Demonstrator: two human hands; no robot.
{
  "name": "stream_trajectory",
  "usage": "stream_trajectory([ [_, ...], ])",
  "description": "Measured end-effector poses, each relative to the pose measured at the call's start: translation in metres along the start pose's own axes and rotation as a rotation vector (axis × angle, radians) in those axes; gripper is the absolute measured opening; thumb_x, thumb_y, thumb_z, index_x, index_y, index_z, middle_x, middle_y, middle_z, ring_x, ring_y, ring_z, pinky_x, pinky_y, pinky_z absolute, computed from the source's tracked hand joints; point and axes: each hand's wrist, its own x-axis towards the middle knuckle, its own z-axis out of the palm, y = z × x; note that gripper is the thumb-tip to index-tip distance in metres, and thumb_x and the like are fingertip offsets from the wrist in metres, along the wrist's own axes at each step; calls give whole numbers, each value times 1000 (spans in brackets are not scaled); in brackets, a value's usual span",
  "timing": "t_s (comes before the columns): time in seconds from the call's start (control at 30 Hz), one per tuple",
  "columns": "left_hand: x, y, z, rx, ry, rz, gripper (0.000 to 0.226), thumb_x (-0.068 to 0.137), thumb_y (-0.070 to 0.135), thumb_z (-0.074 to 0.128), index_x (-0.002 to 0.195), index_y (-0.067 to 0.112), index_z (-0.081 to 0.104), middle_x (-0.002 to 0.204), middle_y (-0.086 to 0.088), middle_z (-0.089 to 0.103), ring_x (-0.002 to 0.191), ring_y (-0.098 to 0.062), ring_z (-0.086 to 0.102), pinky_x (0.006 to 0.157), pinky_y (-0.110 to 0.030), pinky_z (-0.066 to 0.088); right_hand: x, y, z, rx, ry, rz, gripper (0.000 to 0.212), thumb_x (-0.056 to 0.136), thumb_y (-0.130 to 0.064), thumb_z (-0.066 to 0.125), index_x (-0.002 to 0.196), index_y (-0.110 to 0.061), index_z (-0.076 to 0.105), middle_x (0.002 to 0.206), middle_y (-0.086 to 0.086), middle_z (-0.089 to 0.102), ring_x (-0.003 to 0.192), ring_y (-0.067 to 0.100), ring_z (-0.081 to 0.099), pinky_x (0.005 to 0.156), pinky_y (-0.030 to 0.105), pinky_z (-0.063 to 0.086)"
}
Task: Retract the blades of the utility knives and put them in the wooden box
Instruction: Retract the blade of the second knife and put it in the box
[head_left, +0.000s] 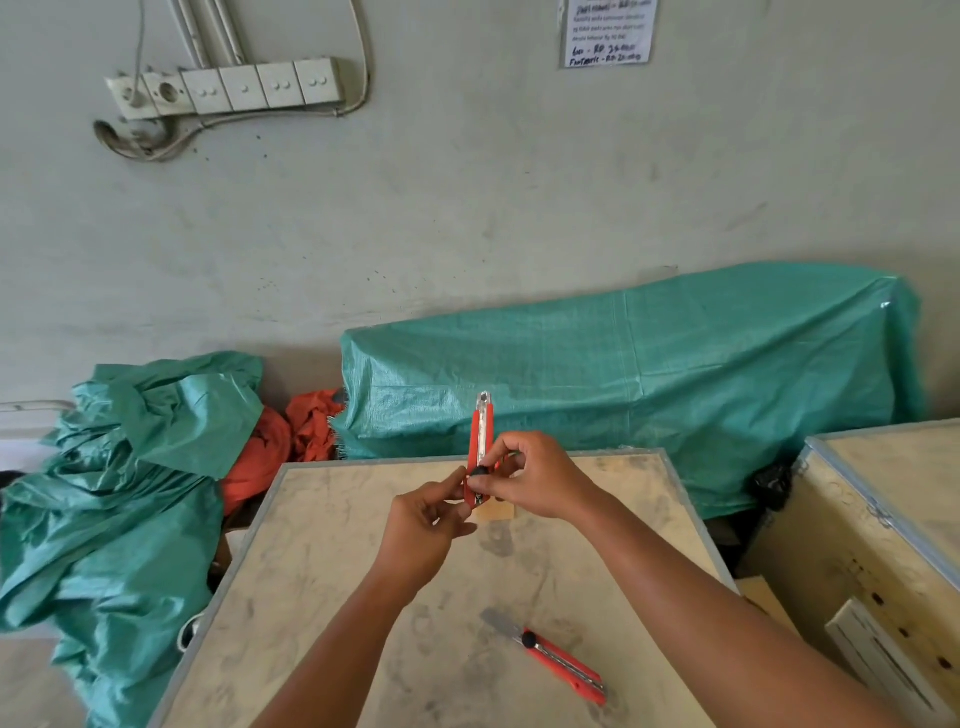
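Observation:
I hold a red utility knife (481, 439) upright above the far part of the wooden table top (322, 582). My left hand (426, 530) pinches its lower end. My right hand (535, 475) grips it near the black slider knob, thumb on the knob. Only the metal tip shows at the knife's top end. A second red utility knife (563, 666) lies flat on the table near me, its grey blade extended toward the upper left. A small pale wooden piece (493, 512), mostly hidden behind my hands, sits on the table; I cannot tell what it is.
A metal-edged wooden crate (883, 545) stands to the right. Green tarpaulin covers a long bulky shape (649, 374) behind the table, and more crumpled green tarpaulin (130, 493) with orange cloth (291, 441) lies at the left. A wall with sockets rises behind.

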Motion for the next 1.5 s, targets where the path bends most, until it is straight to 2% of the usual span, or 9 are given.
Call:
stream_trajectory([
  [0.13, 7, -1, -1, -15, -7, 5, 48, 89, -12, 61, 116, 27, 70, 108, -17, 71, 102, -28, 70, 78, -36, 62, 0, 4, -2, 112, -35, 1, 24, 82, -23, 84, 105, -26, 77, 100, 1, 79, 87, 23, 77, 80, 43, 65],
  [0.33, 20, -12, 3, 16, -22, -2, 48, 90, -12, 60, 123, 21, 68, 109, -17, 71, 101, -23, 72, 77, -32, 62, 8, 20, 6, 73, 103, 30, 26, 74, -27, 90, 91, -15, 75, 88, 3, 80, 78, 17, 77, 75, 42, 65],
  [0.6, 57, -41, 6, 105, -16, -19, 54, 88, -12, 63, 117, 33, 68, 102, -11, 71, 81, -11, 66, 77, -31, 62, 45, 54, -4, 196, 148, 86, 26, 91, -16, 74, 118, -17, 73, 113, 3, 74, 91, 10, 75, 75, 17, 60],
  [0.73, 93, -52, 9, 193, -28, -41, 49, 88, -10, 64, 123, 24, 68, 102, -10, 72, 88, -20, 66, 78, -33, 63, 82, 77, -14, 199, 148, 126, 25, 88, -7, 77, 107, -24, 76, 106, 4, 74, 88, 21, 78, 75, 42, 67],
  [0.9, 166, -118, 6, 263, 41, -178, 46, 86, -7, 66, 110, 32, 73, 97, 1, 75, 79, -5, 68, 82, -38, 61, 148, 147, 10, 171, 100, 245, 25, 87, 0, 76, 107, -14, 77, 103, 10, 73, 82, 22, 78, 66, 34, 66],
  [1.0, 171, -122, 5, 359, 100, -237, 39, 86, 5, 73, 122, 19, 69, 114, -2, 73, 93, -7, 66, 89, -35, 56, 146, 156, 15, 133, 200, 228, 23, 86, 0, 76, 104, -14, 78, 97, 2, 73, 84, 18, 76, 68, 37, 67],
  [1.13, 192, -152, 7, 449, 67, -379, 74, 81, 18, 79, 146, 16, 45, 145, -3, 54, 126, -19, 54, 100, -42, 50, 154, 184, 40, 36, 211, 249, 24, 84, -6, 77, 102, -22, 80, 96, -15, 74, 88, 17, 76, 79, 40, 65],
  [1.27, 204, -164, 15, 567, 0, -446, 89, 82, 27, 78, 153, 11, 27, 155, -8, 41, 140, -27, 43, 112, -44, 41, 154, 191, 58, -118, 262, 203, 25, 85, -6, 76, 104, -21, 81, 102, -1, 79, 88, 12, 71, 78, 8, 52],
  [1.5, 211, -188, 17, 535, -41, -471, 50, 83, 16, 75, 131, 18, 62, 125, -5, 70, 119, -26, 63, 99, -44, 52, 157, 202, 80, -255, 177, 155, 27, 85, 0, 72, 107, -14, 80, 103, 8, 78, 94, 23, 71, 85, 23, 51],
])
